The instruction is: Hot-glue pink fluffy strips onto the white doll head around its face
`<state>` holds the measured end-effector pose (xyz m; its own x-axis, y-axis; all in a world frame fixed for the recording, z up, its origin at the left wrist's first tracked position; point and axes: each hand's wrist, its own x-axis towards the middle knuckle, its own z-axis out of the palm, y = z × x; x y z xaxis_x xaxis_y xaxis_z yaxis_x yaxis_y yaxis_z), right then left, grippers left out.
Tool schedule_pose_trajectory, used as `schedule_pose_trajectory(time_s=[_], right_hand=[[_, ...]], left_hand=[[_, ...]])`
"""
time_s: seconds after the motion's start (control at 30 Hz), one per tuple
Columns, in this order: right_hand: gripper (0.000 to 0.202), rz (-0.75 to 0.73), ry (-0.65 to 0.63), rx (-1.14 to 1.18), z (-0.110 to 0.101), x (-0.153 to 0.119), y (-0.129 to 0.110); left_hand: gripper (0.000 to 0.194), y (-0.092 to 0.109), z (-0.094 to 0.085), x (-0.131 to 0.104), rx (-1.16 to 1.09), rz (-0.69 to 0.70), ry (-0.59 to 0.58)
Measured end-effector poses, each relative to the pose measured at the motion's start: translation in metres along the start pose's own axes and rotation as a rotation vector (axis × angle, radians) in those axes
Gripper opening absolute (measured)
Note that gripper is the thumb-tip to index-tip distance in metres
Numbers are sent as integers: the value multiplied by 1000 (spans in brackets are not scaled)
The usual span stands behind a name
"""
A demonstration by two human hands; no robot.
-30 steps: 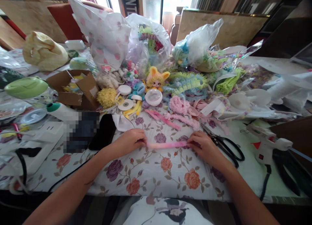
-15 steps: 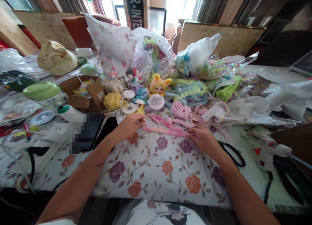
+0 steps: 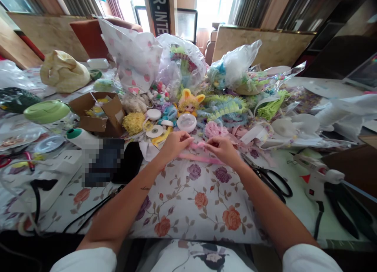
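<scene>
My left hand (image 3: 176, 145) pinches one end of a fuzzy pink strip (image 3: 199, 145), thumb against fingertips. Closed on the same strip from the other side is my right hand (image 3: 221, 148), a short stretch showing between the two. Just below, a second fuzzy pink strip (image 3: 203, 159) lies roughly level across the flowered tablecloth (image 3: 188, 201). Beyond my hands sit a round white dish (image 3: 186, 123) and a doll with yellow rabbit ears (image 3: 190, 103). The exact grip of the fingertips is too small to make out.
Black-handled scissors (image 3: 272, 179) and a white glue gun (image 3: 316, 176) lie at the right. To the left are a black phone-like slab (image 3: 129, 162), an open cardboard box (image 3: 101, 117) and a power strip (image 3: 55, 177). Stuffed plastic bags (image 3: 134, 56) line the back.
Both hands have come closer together and moved slightly away from me. They now pinch the upper pink strip between them. The view has shifted a little, showing more of the scissors.
</scene>
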<state>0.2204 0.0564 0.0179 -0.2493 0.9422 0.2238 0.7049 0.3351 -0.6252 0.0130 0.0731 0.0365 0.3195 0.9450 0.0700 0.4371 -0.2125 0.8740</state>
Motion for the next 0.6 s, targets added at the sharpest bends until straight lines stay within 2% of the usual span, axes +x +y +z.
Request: schedule_pose_trajectory(time_s=[0.13,0.2,0.23,0.33,0.4,0.43,0.5,0.57,0.6], right_hand=[[41,117,90,352,-1,14,-15],[37,125,78,462,5,15,-22],[35,105,50,459,8,14,-24],[30,59,-26,406,14,8,-27],[24,17,24,356,10,5,-27],[22,-39,58,311,7,5,-27],[36,-202,82,201,-2,7,-28],[56,-329,-27,141,-8,8,-29],[57,-338,-113,136,-10,8,-30]], left_hand=[[53,4,3,-7,-528,-384,-256],[50,0,6,-4,-741,-477,-289],[44,-3,8,-2,-792,-491,-262],[19,-5,11,1,-788,-472,-116],[12,0,10,-2,-718,-422,-83],[11,5,9,-5,-665,-377,-96],[13,15,4,-11,-530,-258,-183],[18,21,-2,-14,-417,-162,-312],[22,22,-5,-14,-371,-129,-369]])
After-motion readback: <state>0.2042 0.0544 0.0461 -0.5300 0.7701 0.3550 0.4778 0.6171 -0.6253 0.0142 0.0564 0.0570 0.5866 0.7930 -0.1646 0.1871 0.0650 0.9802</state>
